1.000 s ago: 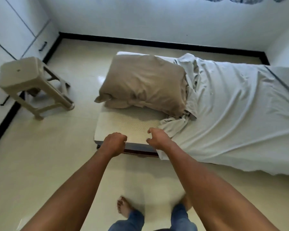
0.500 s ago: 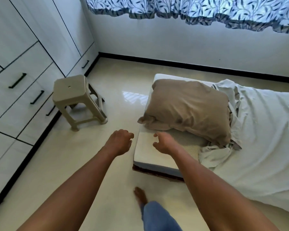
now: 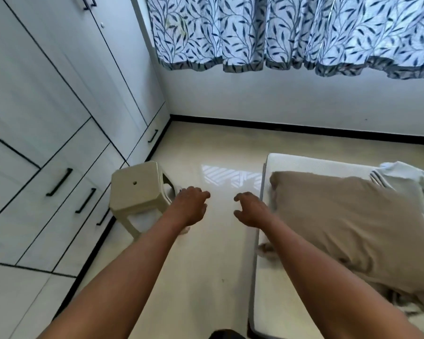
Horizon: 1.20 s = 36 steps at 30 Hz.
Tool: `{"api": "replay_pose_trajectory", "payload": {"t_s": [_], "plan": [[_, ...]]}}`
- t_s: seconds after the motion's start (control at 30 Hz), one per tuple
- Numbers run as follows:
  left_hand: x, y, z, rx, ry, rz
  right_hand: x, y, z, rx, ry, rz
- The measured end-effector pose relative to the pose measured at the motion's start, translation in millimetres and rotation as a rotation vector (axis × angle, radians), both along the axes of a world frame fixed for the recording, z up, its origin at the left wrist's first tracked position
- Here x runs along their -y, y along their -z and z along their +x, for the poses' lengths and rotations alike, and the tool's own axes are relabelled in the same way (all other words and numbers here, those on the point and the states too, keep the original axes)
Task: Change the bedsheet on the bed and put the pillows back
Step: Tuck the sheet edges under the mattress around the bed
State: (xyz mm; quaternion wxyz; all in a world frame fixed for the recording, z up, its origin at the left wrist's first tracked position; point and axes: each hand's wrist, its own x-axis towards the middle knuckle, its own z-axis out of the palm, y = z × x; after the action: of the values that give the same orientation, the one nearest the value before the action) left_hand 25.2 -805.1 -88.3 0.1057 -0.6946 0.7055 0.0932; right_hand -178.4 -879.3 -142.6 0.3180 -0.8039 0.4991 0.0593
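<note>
Head view, looking down along both bare forearms.

Left hand (image 3: 191, 206): held out over the pale floor (image 3: 206, 277), palm down, fingers loosely bent, holding nothing. In view it overlaps the right edge of a beige plastic stool (image 3: 137, 189); whether it touches the stool cannot be told.

Right hand (image 3: 251, 211): also out in front, palm down, fingers spread and hooked, thumb apart, holding nothing. It sits at the left edge of the mattress (image 3: 304, 162), just beside the near left corner of the pillow (image 3: 353, 223). No grip on either.

Pillow: tan, lying flat on the bare white mattress, to the right of the right hand and well apart from the left hand. The right forearm crosses in front of its lower left part.

Bedsheet (image 3: 406, 174): white, bunched in folds at the right border of the view, beyond the pillow's far right corner, away from both hands. More white cloth shows under the pillow's lower right edge.

Surroundings: white wardrobe (image 3: 47, 118) with black handles on the left, stool just in front of it; leaf-print curtain (image 3: 279, 33) hanging on the far wall.
</note>
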Motion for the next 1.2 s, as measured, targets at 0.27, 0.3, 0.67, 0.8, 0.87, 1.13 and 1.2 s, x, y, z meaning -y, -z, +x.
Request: {"api": "replay_pose_trajectory", "payload": {"t_s": [0.27, 0.3, 0.67, 0.8, 0.87, 1.13, 1.2], "plan": [[201.4, -4.3, 70.1, 0.035, 0.227, -0.038, 169.7, -10.3, 61.1, 0.001, 0.188, -0.093], [231.2, -1.2, 76.7, 0.031, 0.254, -0.036, 191.8, -9.3, 64.3, 0.007, 0.237, -0.092], [504.1, 4.7, 28.3, -0.024, 0.676, 0.026, 369.4, -17.6, 24.6, -0.021, 0.679, -0.059], [603.2, 17.9, -31.8, -0.006, 0.885, 0.010, 438.4, 2.6, -17.1, -0.029, 0.859, -0.049], [646.1, 23.9, -62.7, -0.039, 0.939, 0.016, 473.6, 13.7, -37.6, -0.013, 0.931, -0.030], [778.5, 28.4, -186.6, -0.035, 1.257, 0.073, 563.5, 14.5, -111.9, -0.025, 1.213, -0.011], [803.1, 27.1, -219.8, -0.008, 1.356, 0.094, 573.5, 12.6, -133.4, -0.052, 1.288, 0.001]]}}
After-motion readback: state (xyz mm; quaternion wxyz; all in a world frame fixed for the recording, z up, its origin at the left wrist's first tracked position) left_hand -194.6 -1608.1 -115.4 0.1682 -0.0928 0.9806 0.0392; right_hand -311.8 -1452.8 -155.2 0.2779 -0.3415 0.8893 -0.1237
